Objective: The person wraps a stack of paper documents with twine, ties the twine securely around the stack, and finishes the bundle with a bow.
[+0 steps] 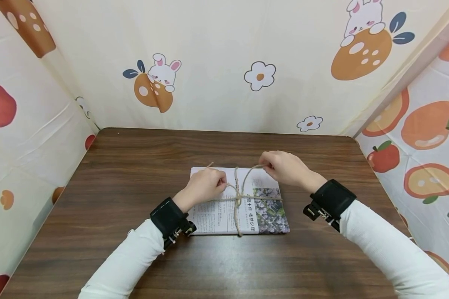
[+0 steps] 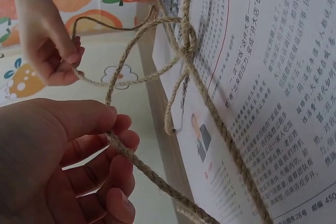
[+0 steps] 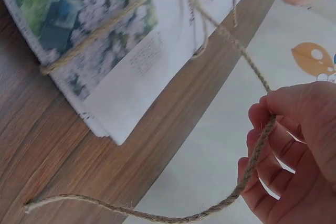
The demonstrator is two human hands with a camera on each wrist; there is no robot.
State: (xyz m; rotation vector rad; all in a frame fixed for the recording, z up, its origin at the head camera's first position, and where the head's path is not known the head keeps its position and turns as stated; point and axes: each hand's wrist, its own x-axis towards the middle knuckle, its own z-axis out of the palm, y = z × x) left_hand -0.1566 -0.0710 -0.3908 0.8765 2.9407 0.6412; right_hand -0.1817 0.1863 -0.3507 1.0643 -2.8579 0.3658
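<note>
A flat stack of newspapers lies on the table, bound crosswise by jute twine that crosses near the stack's middle. My left hand is over the left half of the stack and pinches one strand of the twine between thumb and fingers. Over the stack's far right corner, my right hand pinches another strand, which runs back to the crossing. In the right wrist view the loose twine end hangs from the right hand. The left wrist view shows a loop of twine rising from the crossing.
The brown wood table extends around the stack on all sides. A pale curtain with rabbits and flowers stands behind it, and fruit-printed cloth hangs along the right. Each wrist wears a black band with a small camera.
</note>
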